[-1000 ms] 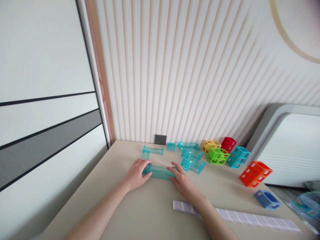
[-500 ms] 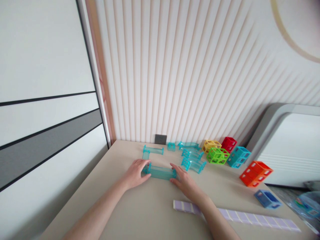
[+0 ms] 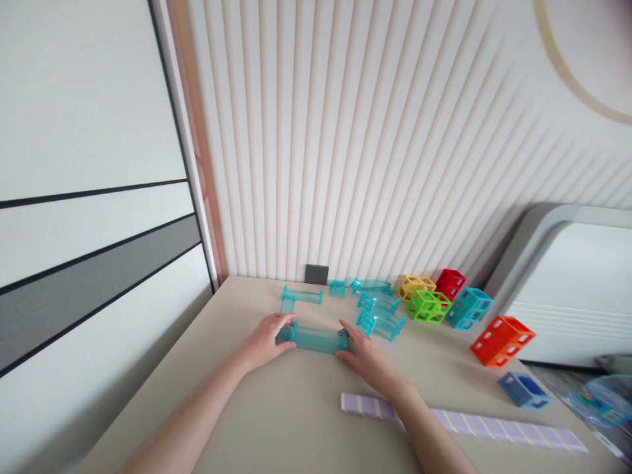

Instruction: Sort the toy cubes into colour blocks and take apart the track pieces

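Observation:
A long translucent teal track piece [image 3: 318, 339] lies flat on the table between my hands. My left hand [image 3: 266, 339] grips its left end, thumb on the near side and fingers on the far side; a shorter teal part is partly hidden in that palm. Around the right end, my right hand [image 3: 360, 352] has its thumb and forefinger on either side. Behind my left hand, a short teal piece [image 3: 288, 303] joins another straight teal track [image 3: 305, 297] at a corner. Curved teal tracks [image 3: 388, 325] lie beyond my right hand.
A small teal piece [image 3: 338, 288] sits near the wall socket [image 3: 316, 274]. To the right stand yellow [image 3: 415, 288], green [image 3: 428, 307], red [image 3: 450, 284], teal [image 3: 469, 309], orange [image 3: 502, 341] and blue blocks [image 3: 525, 390]. A lilac segmented strip [image 3: 508, 429] runs under my right forearm.
The view has shifted very slightly. Both hands stay at the two ends of the teal track piece, with only a tiny movement of the fingers.

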`<state>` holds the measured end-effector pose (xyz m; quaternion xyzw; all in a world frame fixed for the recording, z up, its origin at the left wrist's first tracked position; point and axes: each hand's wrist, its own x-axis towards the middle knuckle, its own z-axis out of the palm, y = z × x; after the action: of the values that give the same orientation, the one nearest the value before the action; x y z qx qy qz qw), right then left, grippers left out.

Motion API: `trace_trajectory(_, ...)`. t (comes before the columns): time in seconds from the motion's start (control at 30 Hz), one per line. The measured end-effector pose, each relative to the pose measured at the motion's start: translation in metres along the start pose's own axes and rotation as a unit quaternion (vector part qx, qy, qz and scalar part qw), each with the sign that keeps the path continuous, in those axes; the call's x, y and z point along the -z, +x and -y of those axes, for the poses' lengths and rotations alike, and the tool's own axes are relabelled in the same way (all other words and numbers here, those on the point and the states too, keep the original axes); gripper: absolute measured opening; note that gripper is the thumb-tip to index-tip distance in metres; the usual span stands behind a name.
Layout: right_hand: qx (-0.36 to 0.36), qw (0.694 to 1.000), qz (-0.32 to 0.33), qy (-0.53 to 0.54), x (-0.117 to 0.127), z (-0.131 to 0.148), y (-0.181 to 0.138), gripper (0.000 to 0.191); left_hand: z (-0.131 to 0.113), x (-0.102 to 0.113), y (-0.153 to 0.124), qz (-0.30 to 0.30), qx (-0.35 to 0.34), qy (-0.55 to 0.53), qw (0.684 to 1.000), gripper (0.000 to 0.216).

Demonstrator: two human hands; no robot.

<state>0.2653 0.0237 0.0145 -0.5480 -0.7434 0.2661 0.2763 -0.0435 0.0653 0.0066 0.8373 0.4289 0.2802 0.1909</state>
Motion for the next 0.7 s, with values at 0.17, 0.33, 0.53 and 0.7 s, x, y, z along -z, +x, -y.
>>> trace_trajectory(0.17,-0.044,0.998,0.012,0.034,0.0047,-0.0023,0.0016,0.074,0.0022,-0.0016,-0.0005,-0.003,0.002,-0.007,1.0,0.055)
trace_trajectory(0.33,-0.038,0.998,0.007,0.047,0.0065,-0.003,0.0026,0.06,0.0048,-0.0031,-0.0003,-0.004,0.002,-0.01,1.0,0.053)
trace_trajectory(0.53,-0.056,0.998,0.006,0.03,0.0022,-0.0075,-0.0014,0.066,0.0028,-0.0023,0.0,-0.003,0.001,-0.016,1.0,0.053)
trace_trajectory(0.7,-0.023,1.0,-0.006,0.016,0.0023,-0.0051,-0.0047,0.047,0.0017,-0.001,0.0002,0.001,0.005,-0.024,1.0,0.052)
